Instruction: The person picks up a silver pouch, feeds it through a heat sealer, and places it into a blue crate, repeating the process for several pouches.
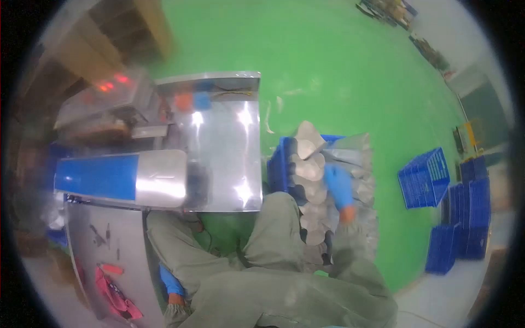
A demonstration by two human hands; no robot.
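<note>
My right hand, in a blue glove, is over rows of grey, curved-edged pieces that look like cut fabric. These pieces fill and overhang a blue plastic crate beside my right leg. The right fingers are blurred, and whether they pinch a piece cannot be made out. My left hand, also gloved in blue, is low beside my left thigh, near the grey side tray. Its fingers are mostly hidden. A machine arm with a blue and metal cover stands in front of me on the left.
A shiny metal worktop adjoins the machine, with orange and blue items at its far end. Tools and a pink cloth lie on the side tray. More blue crates stand on the green floor at right, some stacked.
</note>
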